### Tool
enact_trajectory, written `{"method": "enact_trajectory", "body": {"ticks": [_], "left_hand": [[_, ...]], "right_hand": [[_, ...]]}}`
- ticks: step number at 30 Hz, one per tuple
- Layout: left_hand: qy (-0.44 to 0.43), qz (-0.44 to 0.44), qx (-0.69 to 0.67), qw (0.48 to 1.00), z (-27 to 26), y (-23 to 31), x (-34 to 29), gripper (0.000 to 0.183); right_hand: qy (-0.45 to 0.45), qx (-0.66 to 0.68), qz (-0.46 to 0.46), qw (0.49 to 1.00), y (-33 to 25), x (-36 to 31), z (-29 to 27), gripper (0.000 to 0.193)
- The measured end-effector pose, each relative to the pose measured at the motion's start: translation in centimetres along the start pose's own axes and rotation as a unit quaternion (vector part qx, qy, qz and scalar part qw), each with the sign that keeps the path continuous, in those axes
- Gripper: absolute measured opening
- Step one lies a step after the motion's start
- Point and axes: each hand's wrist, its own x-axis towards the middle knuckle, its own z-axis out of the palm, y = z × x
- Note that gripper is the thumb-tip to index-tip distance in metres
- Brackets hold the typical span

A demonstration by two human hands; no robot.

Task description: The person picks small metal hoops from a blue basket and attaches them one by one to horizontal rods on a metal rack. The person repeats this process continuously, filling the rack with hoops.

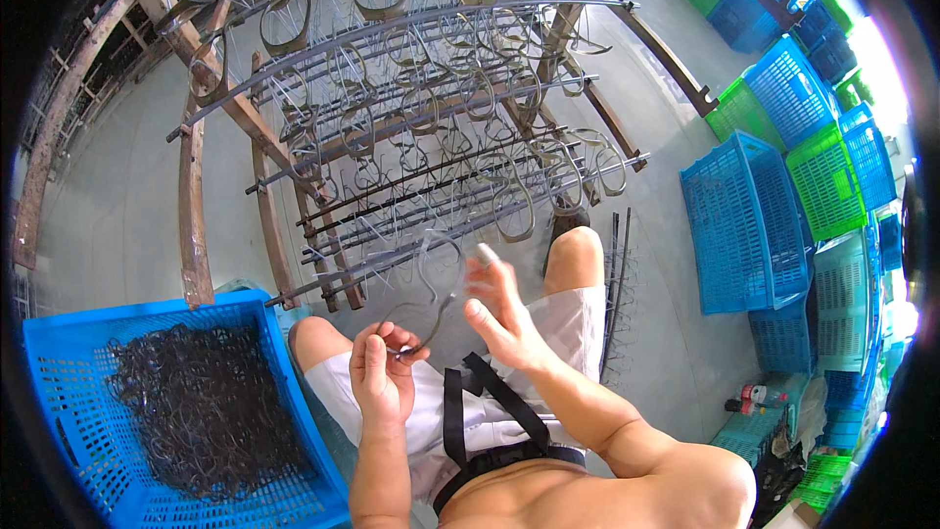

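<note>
My left hand (385, 370) is closed, thumb and fingers pinching a thin, dark, curved loop (438, 325). The loop arcs up and to the right from my fingertips, and its upper part is blurred. Close to its right side, my right hand (504, 315) has its fingers apart, partly smeared by motion, with a pale wrap on one fingertip. I see nothing held in it. Just beyond both hands stands a rack with rows of bars (392, 260), from which olive-brown rounded loops (512, 213) hang on thin wires.
At my left, a blue plastic crate (93, 309) holds a tangled heap of dark thin loops (201, 402). Rusty metal posts (193, 206) stand beside the rack. Blue baskets (734, 225) and green baskets (827, 181) are stacked at the right. Dark rods (617, 284) lie by my right knee.
</note>
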Motion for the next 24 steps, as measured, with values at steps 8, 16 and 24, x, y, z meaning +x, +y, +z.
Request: {"method": "enact_trajectory", "body": {"ticks": [8, 16, 24], "left_hand": [[0.022, 0.115, 0.532, 0.839, -2.9, 3.0, 0.0, 0.022], [0.435, -0.164, 0.789, 0.402, -27.0, 12.2, -0.6, 0.058], [0.368, -0.239, 0.794, 0.421, -35.9, 10.0, -0.5, 0.064]], "right_hand": [[0.196, 0.038, 0.031, 0.979, 0.9, 3.6, 3.4, 0.035], [0.330, 0.062, 0.103, 0.936, 4.2, 8.5, 3.4, 0.024], [0.346, 0.008, 0.108, 0.932, 4.4, 9.7, 3.0, 0.027]]}}
